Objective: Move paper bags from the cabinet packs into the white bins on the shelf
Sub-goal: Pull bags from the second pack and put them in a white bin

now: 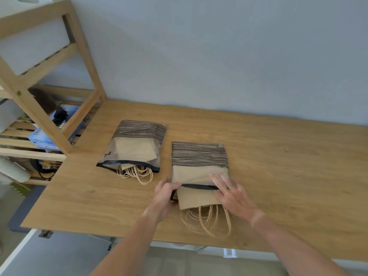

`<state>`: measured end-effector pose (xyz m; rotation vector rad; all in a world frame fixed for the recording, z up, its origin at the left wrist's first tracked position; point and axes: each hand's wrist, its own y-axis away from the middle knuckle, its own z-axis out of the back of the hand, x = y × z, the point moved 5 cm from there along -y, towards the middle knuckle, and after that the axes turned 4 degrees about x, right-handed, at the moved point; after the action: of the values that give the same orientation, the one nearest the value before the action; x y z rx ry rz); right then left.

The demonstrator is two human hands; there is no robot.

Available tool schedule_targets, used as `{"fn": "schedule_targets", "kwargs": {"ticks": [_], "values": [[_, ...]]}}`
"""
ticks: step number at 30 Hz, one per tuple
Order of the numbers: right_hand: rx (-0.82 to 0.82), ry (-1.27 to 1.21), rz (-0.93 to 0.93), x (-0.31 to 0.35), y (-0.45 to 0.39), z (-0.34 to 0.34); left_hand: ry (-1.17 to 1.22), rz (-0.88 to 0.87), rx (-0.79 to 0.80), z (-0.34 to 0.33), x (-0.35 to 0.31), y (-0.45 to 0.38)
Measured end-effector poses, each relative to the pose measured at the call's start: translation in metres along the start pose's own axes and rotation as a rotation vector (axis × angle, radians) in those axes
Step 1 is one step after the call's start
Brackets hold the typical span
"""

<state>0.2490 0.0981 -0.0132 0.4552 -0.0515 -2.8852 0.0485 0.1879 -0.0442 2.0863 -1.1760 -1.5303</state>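
Paper bags [197, 198] stick out of the pack [199, 162]; left hand [166, 194] pinches its rim, right hand [231, 193] lies flat. Yanking could rip it.

Two striped packs lay flat on wooden table [278, 166]. Left hand [164, 198] pinched black mouth edge of near pack [199, 162]; right hand [232, 193] rested flat on it, fingers spread. Brown bags [196, 198] and twine handles [207, 220] protruded. Far pack [137, 142] lay just beside. Wooden shelf [49, 76] stood left.

matt wood-grain table [278, 156], glossy plastic packs [199, 154], brown paper bags [197, 198]
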Motion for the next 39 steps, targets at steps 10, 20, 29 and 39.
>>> {"fn": "schedule_targets", "kwargs": {"ticks": [10, 20, 29, 39], "values": [[-0.031, -0.034, 0.085, -0.019, 0.002, 0.026, -0.119, 0.052, -0.107, -0.013, -0.001, -0.019], [-0.106, -0.019, -0.059, 0.008, 0.029, 0.009, -0.331, -0.001, -0.164, -0.025, -0.002, -0.022], [-0.070, -0.054, -0.186, 0.032, 0.006, 0.012, -0.317, -0.033, -0.236, -0.014, 0.001, -0.025], [-0.138, -0.063, -0.050, 0.033, 0.008, 0.014, -0.148, -0.025, -0.241, 0.010, -0.029, -0.035]]}}
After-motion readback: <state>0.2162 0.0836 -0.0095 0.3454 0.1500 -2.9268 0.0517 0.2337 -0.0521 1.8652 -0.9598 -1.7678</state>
